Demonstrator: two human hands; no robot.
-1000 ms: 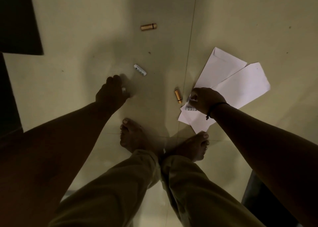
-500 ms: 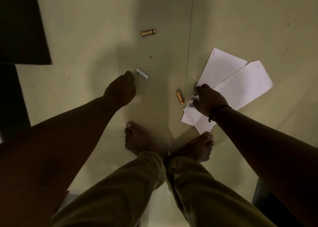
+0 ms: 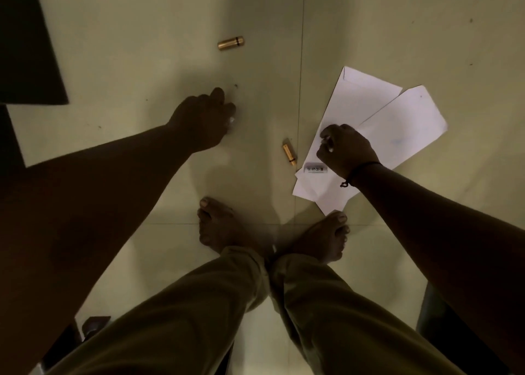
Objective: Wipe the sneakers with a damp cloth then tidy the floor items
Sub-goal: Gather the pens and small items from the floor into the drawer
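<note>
No sneakers or cloth are in view. My left hand (image 3: 203, 119) is down at the floor with its fingers curled round a small white stick (image 3: 231, 121); only a white tip shows. My right hand (image 3: 348, 149) rests over two overlapping white envelopes (image 3: 369, 99), fingers curled and pinching a small white item (image 3: 328, 145) that I cannot identify. A small white labelled piece (image 3: 314, 169) lies on the lower envelope, just left of my wrist. One gold tube (image 3: 289, 154) lies between my hands, and another gold tube (image 3: 230, 43) lies farther away.
My bare feet (image 3: 218, 224) stand close together on the pale tiled floor (image 3: 142, 48), right by the envelopes' near corner. Dark furniture (image 3: 25, 48) fills the upper left and a dark object (image 3: 431, 318) stands at the lower right.
My left hand moved forward and right and closed over the white stick that lay on the floor. My right hand shifted up the envelopes, uncovering the labelled piece.
</note>
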